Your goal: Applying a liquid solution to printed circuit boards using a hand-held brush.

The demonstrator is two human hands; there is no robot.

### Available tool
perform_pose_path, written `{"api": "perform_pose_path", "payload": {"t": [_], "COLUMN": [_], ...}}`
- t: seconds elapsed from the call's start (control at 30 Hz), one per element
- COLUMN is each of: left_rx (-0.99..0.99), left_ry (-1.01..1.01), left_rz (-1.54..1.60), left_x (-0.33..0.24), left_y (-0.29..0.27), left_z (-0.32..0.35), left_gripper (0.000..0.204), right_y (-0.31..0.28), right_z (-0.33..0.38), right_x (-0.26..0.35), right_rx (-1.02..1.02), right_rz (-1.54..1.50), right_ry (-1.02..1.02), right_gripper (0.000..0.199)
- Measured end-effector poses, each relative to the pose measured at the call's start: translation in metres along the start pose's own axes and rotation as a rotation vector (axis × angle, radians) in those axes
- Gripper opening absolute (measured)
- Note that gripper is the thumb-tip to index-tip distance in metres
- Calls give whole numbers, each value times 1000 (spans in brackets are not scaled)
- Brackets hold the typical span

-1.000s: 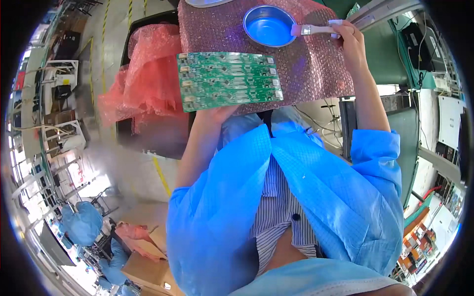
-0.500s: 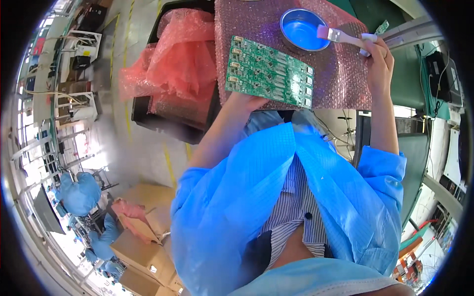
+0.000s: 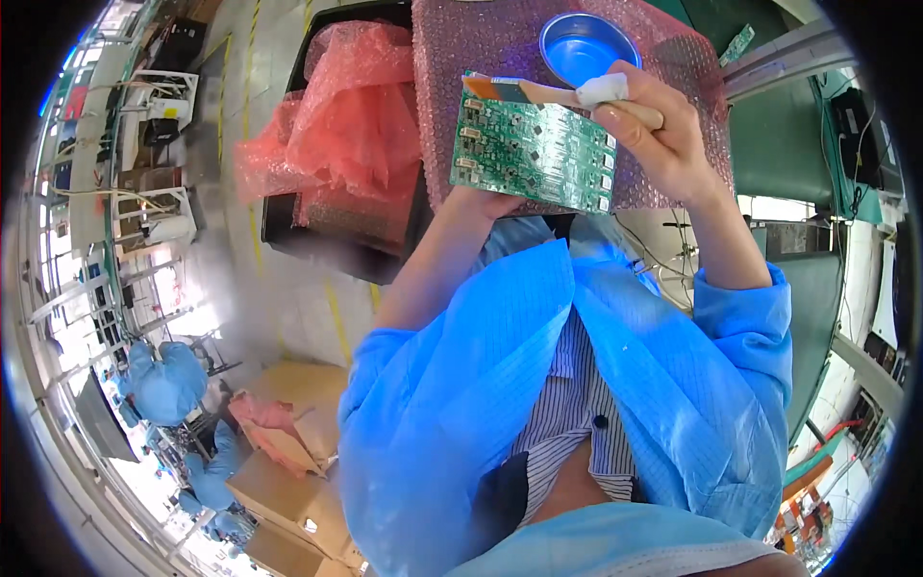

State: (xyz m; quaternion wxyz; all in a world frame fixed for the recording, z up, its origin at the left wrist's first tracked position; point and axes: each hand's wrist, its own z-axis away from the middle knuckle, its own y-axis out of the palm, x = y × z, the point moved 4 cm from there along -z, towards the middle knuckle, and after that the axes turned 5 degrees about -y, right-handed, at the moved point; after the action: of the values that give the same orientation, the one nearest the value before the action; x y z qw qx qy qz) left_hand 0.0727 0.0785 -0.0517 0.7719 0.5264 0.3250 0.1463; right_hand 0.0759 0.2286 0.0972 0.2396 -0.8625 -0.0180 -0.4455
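Note:
My left hand [image 3: 486, 202] grips a green circuit board [image 3: 534, 154] from below at its near left edge; most of its fingers are hidden under the board. The board carries rows of chips and pale connectors along its two short ends. A flat paintbrush [image 3: 548, 93] with a wooden handle is pinched in my right hand [image 3: 659, 125], which has white coverings on some fingertips. Its bristles lie over the far left corner of the board; whether they touch it I cannot tell. Behind the brush, a round metal bowl [image 3: 627, 48] looks blue inside.
Pink bubble wrap [image 3: 437, 58] covers the work surface. To the left, a black bin [image 3: 279, 226] holds crumpled pink bubble wrap [image 3: 351, 115]. Cardboard boxes [image 3: 288, 490] stand on the floor at lower left, near people in blue clothing [image 3: 165, 383]. A metal rail [image 3: 784, 67] runs at upper right.
My right hand has brought the paintbrush from the bowl leftward and nearer, over the board, with the bristles still pointing left. The board, held in my left hand, has shifted slightly.

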Motion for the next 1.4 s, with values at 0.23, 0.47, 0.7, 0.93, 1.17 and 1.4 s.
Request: {"api": "perform_pose_path", "payload": {"t": [0.23, 0.47, 0.7, 0.93, 1.17, 1.4], "left_rx": [36, 150, 117, 4, 53, -6], "left_ry": [77, 72, -28, 47, 38, -3], "left_rz": [-68, -13, 67, 138, 146, 115], "left_x": [-10, -5, -1, -5, -5, -2], "left_y": [15, 5, -4, -4, -19, -32], "left_z": [3, 3, 3, 5, 7, 1], "left_gripper": [38, 49, 36, 36, 40, 43], "right_y": [3, -9, -3, 0, -12, -4], "right_z": [-3, 3, -10, -6, 11, 7], "right_x": [2, -2, 19, 14, 2, -8], "right_rx": [62, 66, 46, 74, -52, -187], "right_rz": [70, 29, 133, 176, 3, -200], "right_ry": [-64, 82, -208, -188, 105, 202], "right_gripper": [17, 17, 16, 15, 16, 19]}}
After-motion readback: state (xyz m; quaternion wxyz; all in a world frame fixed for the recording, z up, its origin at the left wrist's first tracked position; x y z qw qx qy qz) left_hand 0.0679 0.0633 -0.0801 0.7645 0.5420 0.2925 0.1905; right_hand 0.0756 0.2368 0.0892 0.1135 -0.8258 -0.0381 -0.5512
